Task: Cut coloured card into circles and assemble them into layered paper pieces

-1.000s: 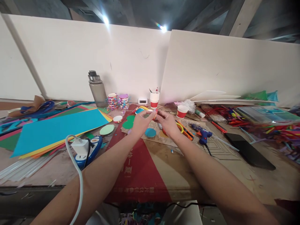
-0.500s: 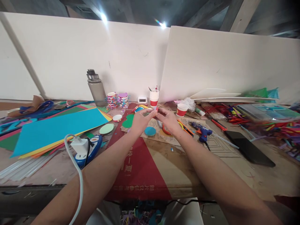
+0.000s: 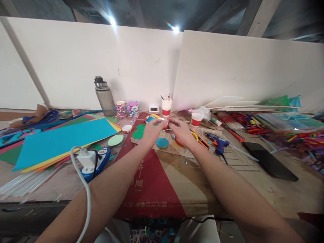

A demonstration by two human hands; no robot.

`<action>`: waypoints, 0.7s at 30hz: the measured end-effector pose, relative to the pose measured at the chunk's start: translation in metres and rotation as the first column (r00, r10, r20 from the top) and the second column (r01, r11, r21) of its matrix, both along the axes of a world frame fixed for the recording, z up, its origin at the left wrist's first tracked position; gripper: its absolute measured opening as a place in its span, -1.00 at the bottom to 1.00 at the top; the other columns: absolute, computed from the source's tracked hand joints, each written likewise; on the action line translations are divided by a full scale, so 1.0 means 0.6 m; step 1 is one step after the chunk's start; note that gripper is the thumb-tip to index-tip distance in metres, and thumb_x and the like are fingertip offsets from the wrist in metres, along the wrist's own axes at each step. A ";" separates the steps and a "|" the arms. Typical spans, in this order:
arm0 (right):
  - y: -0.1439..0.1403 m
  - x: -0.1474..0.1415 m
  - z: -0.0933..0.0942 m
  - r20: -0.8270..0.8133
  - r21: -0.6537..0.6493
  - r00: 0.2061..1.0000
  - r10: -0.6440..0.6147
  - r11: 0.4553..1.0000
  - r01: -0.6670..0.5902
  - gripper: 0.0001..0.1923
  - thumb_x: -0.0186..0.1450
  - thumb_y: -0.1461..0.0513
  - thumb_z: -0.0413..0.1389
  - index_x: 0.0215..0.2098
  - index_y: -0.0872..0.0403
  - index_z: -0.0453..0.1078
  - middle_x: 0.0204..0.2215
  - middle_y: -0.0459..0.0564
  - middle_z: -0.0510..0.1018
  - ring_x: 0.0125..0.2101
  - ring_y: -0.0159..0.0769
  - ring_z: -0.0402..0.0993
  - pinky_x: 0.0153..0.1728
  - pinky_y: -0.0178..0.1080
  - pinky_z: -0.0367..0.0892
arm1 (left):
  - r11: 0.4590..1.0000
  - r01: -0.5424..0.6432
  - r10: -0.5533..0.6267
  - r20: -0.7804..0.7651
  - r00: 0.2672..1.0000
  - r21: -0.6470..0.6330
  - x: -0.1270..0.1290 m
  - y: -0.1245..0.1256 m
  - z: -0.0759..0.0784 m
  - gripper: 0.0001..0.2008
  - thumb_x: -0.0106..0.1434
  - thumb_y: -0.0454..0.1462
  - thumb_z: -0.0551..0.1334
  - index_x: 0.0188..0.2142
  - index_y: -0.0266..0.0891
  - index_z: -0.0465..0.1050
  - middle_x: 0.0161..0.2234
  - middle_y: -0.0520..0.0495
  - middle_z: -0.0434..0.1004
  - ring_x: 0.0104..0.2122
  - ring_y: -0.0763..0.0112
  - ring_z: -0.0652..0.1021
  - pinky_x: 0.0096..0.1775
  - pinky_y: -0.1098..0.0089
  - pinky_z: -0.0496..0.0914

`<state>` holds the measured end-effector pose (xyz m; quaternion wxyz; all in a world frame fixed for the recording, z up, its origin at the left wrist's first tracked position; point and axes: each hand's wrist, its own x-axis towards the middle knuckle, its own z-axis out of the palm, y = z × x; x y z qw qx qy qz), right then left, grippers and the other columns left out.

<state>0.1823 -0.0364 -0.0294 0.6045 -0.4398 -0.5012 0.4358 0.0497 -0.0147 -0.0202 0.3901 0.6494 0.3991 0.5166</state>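
We pinch a small red-and-white piece (image 3: 165, 124) between our 2 hands, left hand (image 3: 151, 131) and right hand (image 3: 181, 131) both closed on it, just above the blue paper disc (image 3: 162, 142).

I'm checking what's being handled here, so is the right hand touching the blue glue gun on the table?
Apart. In the head view the right hand is raised at a small red piece with the left hand, and bare cardboard shows between it and the blue glue gun.
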 end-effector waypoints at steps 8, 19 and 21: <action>-0.007 0.005 0.010 0.012 -0.055 1.000 0.012 0.998 -0.011 -0.79 0.09 0.30 0.10 -0.33 0.09 0.53 -0.33 -0.06 0.63 -0.35 -0.37 0.56 -0.24 -0.26 0.52 | 0.998 0.019 -0.017 0.039 0.999 -0.056 0.001 0.005 -0.006 -0.66 0.12 0.01 0.30 -0.42 -0.24 0.51 -0.32 -0.06 0.59 -0.24 0.30 0.51 -0.09 0.34 0.33; -0.006 0.017 0.016 0.066 -0.138 0.998 0.022 0.990 -0.012 -0.78 0.03 0.32 0.08 -0.36 0.10 0.51 -0.39 -0.10 0.59 -0.35 -0.32 0.55 -0.32 -0.27 0.54 | 0.985 0.133 -0.150 -0.158 0.976 -0.114 -0.005 0.005 0.004 -0.55 0.14 -0.11 0.25 0.03 -0.14 0.51 -0.07 -0.05 0.57 -0.15 0.31 0.54 -0.18 0.38 0.44; -0.004 0.019 0.014 0.093 -0.136 0.995 0.029 0.991 -0.017 -0.78 0.03 0.33 0.08 -0.37 0.09 0.51 -0.37 -0.10 0.60 -0.36 -0.33 0.54 -0.29 -0.24 0.54 | 0.969 0.177 -0.210 -0.195 0.958 -0.172 -0.006 0.000 0.008 -0.46 0.09 -0.15 0.27 0.10 -0.14 0.48 -0.12 -0.06 0.57 -0.26 0.35 0.54 -0.32 0.42 0.45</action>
